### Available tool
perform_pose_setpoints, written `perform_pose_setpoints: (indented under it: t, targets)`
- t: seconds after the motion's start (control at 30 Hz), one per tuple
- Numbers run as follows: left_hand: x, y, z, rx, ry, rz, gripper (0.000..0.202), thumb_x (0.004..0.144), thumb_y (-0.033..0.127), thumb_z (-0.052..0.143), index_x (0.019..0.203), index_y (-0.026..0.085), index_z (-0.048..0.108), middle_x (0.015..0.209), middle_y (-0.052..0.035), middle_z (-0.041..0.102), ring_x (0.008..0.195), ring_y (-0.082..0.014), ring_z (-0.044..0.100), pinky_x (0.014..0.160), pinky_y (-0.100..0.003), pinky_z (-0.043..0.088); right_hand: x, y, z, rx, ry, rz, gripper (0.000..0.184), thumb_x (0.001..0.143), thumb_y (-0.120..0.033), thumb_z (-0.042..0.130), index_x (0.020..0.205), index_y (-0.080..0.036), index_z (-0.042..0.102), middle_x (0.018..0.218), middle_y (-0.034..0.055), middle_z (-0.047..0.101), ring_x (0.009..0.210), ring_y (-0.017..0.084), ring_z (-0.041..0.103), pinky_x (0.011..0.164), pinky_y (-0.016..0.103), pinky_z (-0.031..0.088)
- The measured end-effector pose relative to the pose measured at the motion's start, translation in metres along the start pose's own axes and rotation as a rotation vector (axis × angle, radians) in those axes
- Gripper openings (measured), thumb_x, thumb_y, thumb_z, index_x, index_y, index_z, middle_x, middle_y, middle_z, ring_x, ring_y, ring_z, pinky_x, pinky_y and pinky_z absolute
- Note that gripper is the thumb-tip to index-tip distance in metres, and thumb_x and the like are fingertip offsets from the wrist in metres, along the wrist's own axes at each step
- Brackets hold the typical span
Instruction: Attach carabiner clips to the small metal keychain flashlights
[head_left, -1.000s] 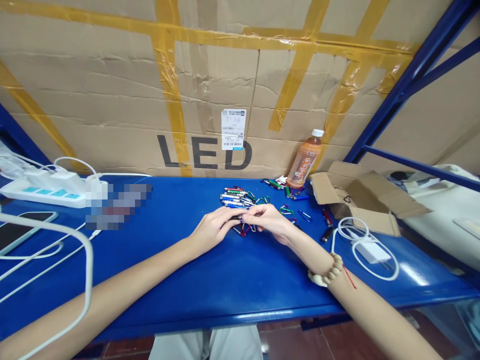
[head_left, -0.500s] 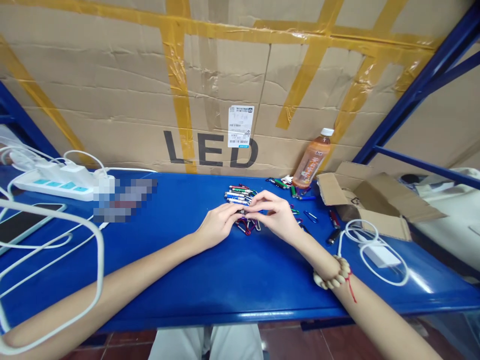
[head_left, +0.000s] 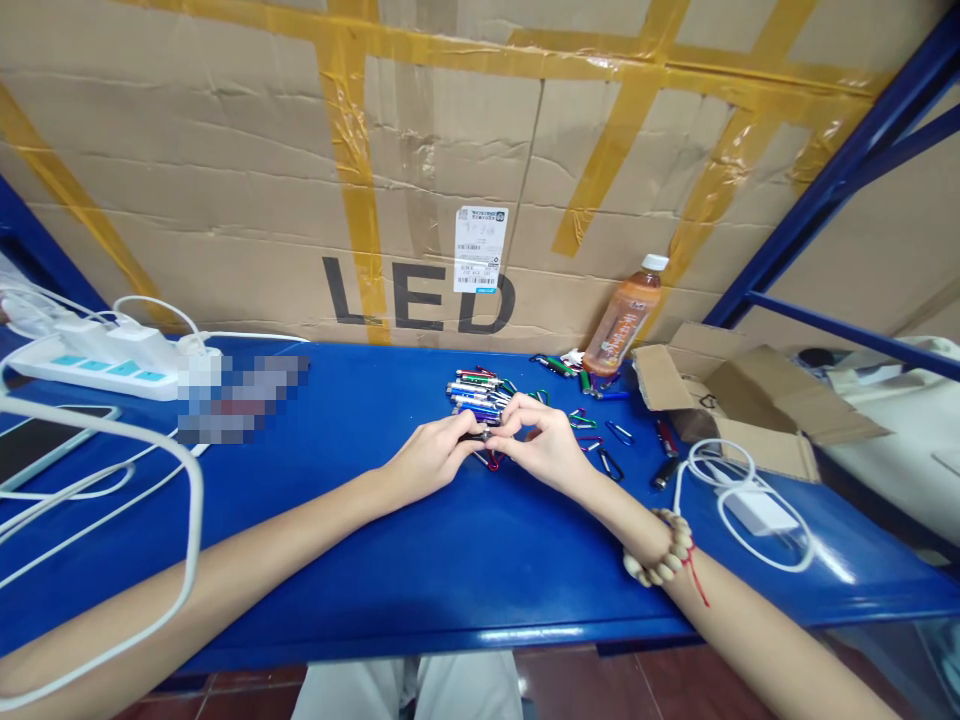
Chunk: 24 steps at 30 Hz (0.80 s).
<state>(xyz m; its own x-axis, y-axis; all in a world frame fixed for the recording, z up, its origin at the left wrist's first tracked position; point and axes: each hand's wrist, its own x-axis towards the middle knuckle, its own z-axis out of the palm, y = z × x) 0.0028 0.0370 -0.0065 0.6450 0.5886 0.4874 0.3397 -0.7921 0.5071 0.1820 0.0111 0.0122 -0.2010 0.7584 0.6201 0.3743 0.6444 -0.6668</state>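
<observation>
My left hand (head_left: 426, 458) pinches a small dark tube (head_left: 475, 436), probably a mini flashlight, between thumb and fingers. From the other side my right hand (head_left: 546, 446) is closed in a pinch at its right end, and the fingertips hide much of it. Just behind my hands lies a row of mini flashlights (head_left: 472, 393) in red, green, silver and blue metal. A red carabiner clip (head_left: 492, 461) shows partly beneath my fingers. To the right of my right hand, loose carabiner clips lie scattered, among them a blue one (head_left: 620, 433) and a black one (head_left: 610, 464).
A drink bottle (head_left: 624, 318) stands at the back, near more flashlights (head_left: 555, 365). At right are an open cardboard box (head_left: 780, 400) and a white charger (head_left: 757, 510) with coiled cable. A power strip (head_left: 97, 372) and phone (head_left: 45, 445) lie left on the blue table (head_left: 420, 590).
My right hand has shifted slightly down and its fingers have curled more. The dark tube and the black carabiner clip now show more clearly. The view has moved a little.
</observation>
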Motion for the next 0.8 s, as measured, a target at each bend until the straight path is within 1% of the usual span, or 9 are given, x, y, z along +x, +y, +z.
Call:
perform_pose_setpoints:
  t: [0.07,0.2,0.27,0.33,0.4,0.5,0.57,0.7,0.8]
  targets:
    - [0.000,-0.002,0.002,0.029,0.043,0.047,0.014,0.090,0.024,0.041,0.084,0.018,0.051,0.085,-0.0047,0.065,0.079,-0.0165,0.061,0.071,-0.026,0.047,-0.001,-0.005,0.003,0.025,0.035,0.101,0.030,0.067,-0.039,0.071,0.053,-0.015,0.060,0.063,0.0017,0.053,0.060,0.011,0.052,0.059,0.026,0.046]
    - [0.000,-0.002,0.004,0.020,0.140,0.063,0.015,0.089,0.025,0.043,0.084,0.017,0.054,0.082,-0.0039,0.065,0.077,-0.0154,0.062,0.072,-0.025,0.048,-0.001,-0.011,0.007,0.215,0.025,0.453,0.034,0.061,-0.045,0.071,0.057,-0.014,0.060,0.063,0.0007,0.055,0.042,0.005,0.043,0.036,0.020,0.036]
    - [0.002,0.000,0.004,-0.029,0.162,0.023,0.013,0.089,0.025,0.045,0.094,0.018,0.055,0.091,-0.0041,0.066,0.084,-0.0151,0.063,0.075,-0.024,0.049,0.000,-0.012,0.008,0.325,0.013,0.570,0.038,0.057,-0.049,0.073,0.061,-0.013,0.060,0.061,-0.0002,0.055,0.039,0.004,0.040,0.031,0.018,0.031]
    - [0.003,0.001,0.003,-0.056,0.155,0.008,0.020,0.089,0.024,0.045,0.106,0.018,0.053,0.103,-0.0045,0.065,0.093,-0.0152,0.062,0.082,-0.025,0.048,0.000,-0.012,0.008,0.381,0.019,0.596,0.039,0.055,-0.050,0.074,0.062,-0.013,0.061,0.058,-0.0009,0.054,0.039,0.004,0.040,0.031,0.016,0.032]
    - [0.005,0.002,0.002,-0.044,0.159,0.018,0.023,0.089,0.022,0.043,0.109,0.018,0.054,0.108,-0.0046,0.065,0.099,-0.0154,0.061,0.087,-0.025,0.046,0.001,-0.012,0.007,0.379,0.023,0.578,0.039,0.056,-0.049,0.074,0.063,-0.013,0.062,0.060,-0.0006,0.054,0.040,0.004,0.041,0.030,0.016,0.032]
    - [0.006,0.001,0.003,-0.002,0.203,-0.002,0.024,0.089,0.022,0.041,0.104,0.017,0.059,0.105,-0.0052,0.066,0.098,-0.0164,0.061,0.087,-0.026,0.047,0.002,-0.009,0.005,0.296,-0.012,0.520,0.036,0.061,-0.048,0.070,0.065,-0.013,0.065,0.066,0.0012,0.056,0.042,0.005,0.043,0.030,0.017,0.032]
    - [0.006,-0.001,0.004,0.032,0.234,-0.054,0.025,0.089,0.024,0.041,0.103,0.017,0.060,0.106,-0.0060,0.066,0.098,-0.0183,0.061,0.086,-0.028,0.047,0.003,-0.006,0.002,0.181,-0.013,0.422,0.031,0.065,-0.045,0.069,0.066,-0.014,0.067,0.068,0.0026,0.057,0.046,0.007,0.047,0.035,0.019,0.037]
    - [0.006,-0.002,0.004,0.046,0.227,-0.137,0.026,0.089,0.025,0.041,0.107,0.019,0.059,0.110,-0.0049,0.065,0.101,-0.0191,0.061,0.088,-0.030,0.047,0.005,-0.002,-0.002,-0.057,0.080,0.155,0.020,0.066,-0.032,0.071,0.080,-0.017,0.071,0.076,0.0039,0.062,0.056,0.009,0.052,0.056,0.024,0.047]
    - [0.006,0.000,0.003,0.029,0.200,-0.130,0.027,0.090,0.024,0.040,0.109,0.020,0.058,0.114,-0.0043,0.064,0.104,-0.0177,0.059,0.091,-0.030,0.045,0.006,-0.002,-0.005,-0.113,0.066,0.051,0.017,0.070,-0.031,0.069,0.082,-0.019,0.072,0.079,0.0047,0.063,0.063,0.011,0.055,0.055,0.023,0.047]
